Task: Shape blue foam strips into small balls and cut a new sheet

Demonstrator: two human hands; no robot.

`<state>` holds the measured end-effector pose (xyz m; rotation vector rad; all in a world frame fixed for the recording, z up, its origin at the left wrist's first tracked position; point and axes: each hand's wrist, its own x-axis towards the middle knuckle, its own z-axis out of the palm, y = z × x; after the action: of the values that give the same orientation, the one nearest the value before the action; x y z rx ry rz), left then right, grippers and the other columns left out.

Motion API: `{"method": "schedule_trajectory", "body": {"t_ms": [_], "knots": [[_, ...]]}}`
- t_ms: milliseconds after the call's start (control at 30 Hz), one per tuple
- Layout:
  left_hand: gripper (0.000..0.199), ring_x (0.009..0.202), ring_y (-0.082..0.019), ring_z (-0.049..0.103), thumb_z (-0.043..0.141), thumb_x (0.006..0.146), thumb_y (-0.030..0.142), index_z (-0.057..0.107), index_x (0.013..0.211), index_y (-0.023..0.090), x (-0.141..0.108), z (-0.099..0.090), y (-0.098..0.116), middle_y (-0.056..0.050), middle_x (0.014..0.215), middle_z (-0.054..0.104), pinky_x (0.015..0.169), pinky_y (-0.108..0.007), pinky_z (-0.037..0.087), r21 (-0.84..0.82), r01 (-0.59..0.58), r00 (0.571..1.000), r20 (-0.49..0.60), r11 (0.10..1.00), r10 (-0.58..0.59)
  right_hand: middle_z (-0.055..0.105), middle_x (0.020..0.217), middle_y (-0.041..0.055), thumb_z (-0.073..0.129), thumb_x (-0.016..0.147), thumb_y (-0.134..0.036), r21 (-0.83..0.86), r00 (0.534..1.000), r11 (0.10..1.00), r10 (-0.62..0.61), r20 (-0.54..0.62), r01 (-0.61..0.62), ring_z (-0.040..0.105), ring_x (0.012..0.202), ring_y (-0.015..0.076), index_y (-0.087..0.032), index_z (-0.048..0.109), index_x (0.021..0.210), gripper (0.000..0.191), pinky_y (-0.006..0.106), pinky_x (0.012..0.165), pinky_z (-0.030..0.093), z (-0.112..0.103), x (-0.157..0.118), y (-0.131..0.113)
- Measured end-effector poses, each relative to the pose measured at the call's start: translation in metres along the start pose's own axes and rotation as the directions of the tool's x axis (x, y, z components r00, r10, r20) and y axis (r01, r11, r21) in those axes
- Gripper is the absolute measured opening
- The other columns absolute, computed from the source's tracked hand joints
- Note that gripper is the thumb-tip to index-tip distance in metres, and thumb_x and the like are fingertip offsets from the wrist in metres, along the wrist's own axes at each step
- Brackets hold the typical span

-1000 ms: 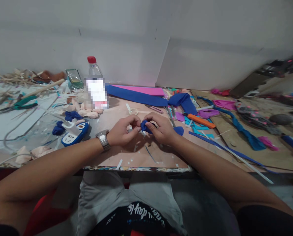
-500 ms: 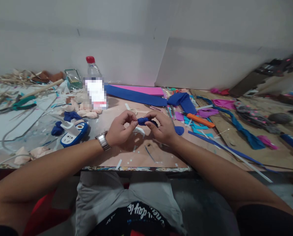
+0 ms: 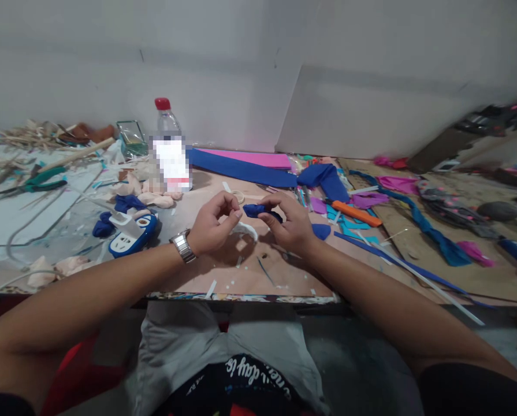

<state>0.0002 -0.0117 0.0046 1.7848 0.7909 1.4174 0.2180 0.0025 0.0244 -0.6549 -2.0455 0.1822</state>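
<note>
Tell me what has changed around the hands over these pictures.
The left hand has let go of the crumpled blue piece: its fingertips were at it earlier, and a gap now parts them. The curved white strip beneath shows more fully. The right hand keeps its hold on the blue piece. The bottle, power socket and orange-handled tool stayed put.

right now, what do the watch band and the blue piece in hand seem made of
Watch band: probably metal, from its silvery shine and segmented look. Blue piece in the right hand: matte, perhaps crepe paper or fabric, given its crumpled folds.
</note>
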Motion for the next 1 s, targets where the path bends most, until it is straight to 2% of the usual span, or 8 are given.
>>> {"method": "schedule_trajectory", "body": {"t_ms": [100,300,633,733,867,1000], "knots": [[0.015,0.068,-0.012,0.050,0.063,0.095,0.032,0.058,0.091,0.019,0.0003,-0.0013,0.0001,0.001,0.078,0.056,0.066,-0.026,0.043,0.031,0.015,1.000,-0.013,0.999,-0.015,0.073,0.096,0.0054,0.067,0.098,-0.039,-0.002,0.999,0.999,-0.041,0.010,0.041,0.068,0.086,0.0210,-0.022,0.067,0.108,0.020,0.035,0.079,0.054,-0.0008,0.0015,-0.0007],[0.012,0.067,-0.013,0.053,0.064,0.091,0.028,0.064,0.086,0.017,0.0001,-0.0004,0.0065,0.000,0.074,0.061,0.065,-0.027,0.044,0.215,0.017,0.999,-0.040,0.977,-0.009,0.075,0.097,0.0061,0.075,0.092,-0.037,-0.012,0.996,0.996,-0.084,0.026,0.085,0.069,0.091,0.0225,-0.022,0.070,0.103,0.019,0.038,0.085,0.053,-0.0014,0.0026,-0.0023],[0.012,0.066,-0.013,0.057,0.065,0.090,0.028,0.067,0.091,0.016,0.0009,0.0011,0.0018,-0.001,0.075,0.065,0.065,-0.026,0.045,0.200,0.091,0.993,-0.088,0.975,-0.074,0.075,0.099,0.0060,0.074,0.093,-0.035,-0.058,0.994,0.994,-0.088,0.065,0.092,0.069,0.093,0.0231,-0.024,0.072,0.104,0.016,0.040,0.087,0.053,-0.0022,0.0017,-0.0034],[0.011,0.066,-0.013,0.055,0.064,0.091,0.028,0.066,0.089,0.017,0.0013,0.0007,0.0011,-0.001,0.074,0.062,0.065,-0.026,0.043,0.143,0.101,0.993,-0.076,0.985,-0.091,0.075,0.100,0.0061,0.072,0.095,-0.034,-0.069,0.992,0.992,-0.098,0.075,0.104,0.069,0.094,0.0232,-0.024,0.070,0.105,0.015,0.040,0.088,0.052,-0.0028,0.0022,-0.0036],[0.013,0.066,-0.013,0.050,0.066,0.088,0.029,0.062,0.084,0.017,0.0026,-0.0003,0.0005,0.001,0.072,0.057,0.065,-0.026,0.040,-0.030,0.144,0.989,-0.032,0.989,-0.145,0.074,0.102,0.0067,0.066,0.099,-0.034,-0.066,0.993,0.993,-0.088,0.080,0.094,0.068,0.096,0.0237,-0.023,0.068,0.109,0.015,0.041,0.088,0.052,-0.0032,0.0022,-0.0032],[0.016,0.062,-0.012,0.048,0.070,0.084,0.031,0.061,0.082,0.017,0.0050,-0.0013,0.0000,0.001,0.069,0.057,0.061,-0.025,0.038,-0.255,0.280,0.959,0.102,0.925,-0.263,0.074,0.103,0.0071,0.060,0.102,-0.038,-0.054,0.995,0.995,-0.076,0.070,0.080,0.067,0.096,0.0238,-0.024,0.066,0.113,0.019,0.041,0.088,0.051,-0.0031,0.0012,-0.0027]]}}
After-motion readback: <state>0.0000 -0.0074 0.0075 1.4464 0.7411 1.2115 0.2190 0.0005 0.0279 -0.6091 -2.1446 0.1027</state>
